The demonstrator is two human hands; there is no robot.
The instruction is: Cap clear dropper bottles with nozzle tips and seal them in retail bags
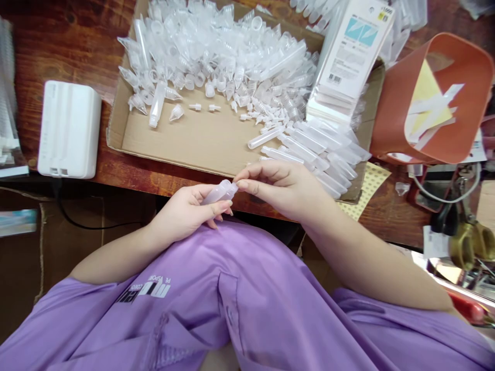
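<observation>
My left hand (199,208) is closed around what look like two small translucent plastic bottles (221,192), held just above my lap at the table's front edge. The thumb and fingertips of my right hand (270,183) are pinched together at the necks of these bottles; anything between them is too small to make out. Close beyond my hands stands a shallow cardboard tray (181,152). Inside it are a heap of clear pointed caps (216,46), some tiny white nozzle plugs (214,107) and, on the right, a pile of empty bottles (309,147).
A stack of printed cards (348,56) stands in the tray's right part. Beside the tray is an orange-brown bin (398,98) with paper strips. Scissors (462,247) and a phone (433,193) lie at the right. A white power bank (69,129) with a black cable sits left.
</observation>
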